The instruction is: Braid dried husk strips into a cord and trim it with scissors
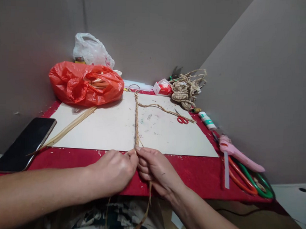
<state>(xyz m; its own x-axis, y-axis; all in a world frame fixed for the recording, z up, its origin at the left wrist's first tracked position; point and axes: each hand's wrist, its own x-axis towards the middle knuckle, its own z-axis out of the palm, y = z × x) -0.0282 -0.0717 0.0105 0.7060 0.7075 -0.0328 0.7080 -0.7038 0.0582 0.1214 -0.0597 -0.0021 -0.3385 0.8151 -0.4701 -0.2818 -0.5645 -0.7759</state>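
- Left hand (119, 171) and right hand (152, 165): fingers closed around the braided straw cord (136, 124).
- The cord runs up the white board (90, 135) on the red-covered counter (191, 174).
- Red print on the white plastic bag (96, 52) is too small to read.

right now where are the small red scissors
In the head view, the red-handled scissors lie right of centre on the white board, just below the thin braided cord.

Plain grey walls (152, 32) all around
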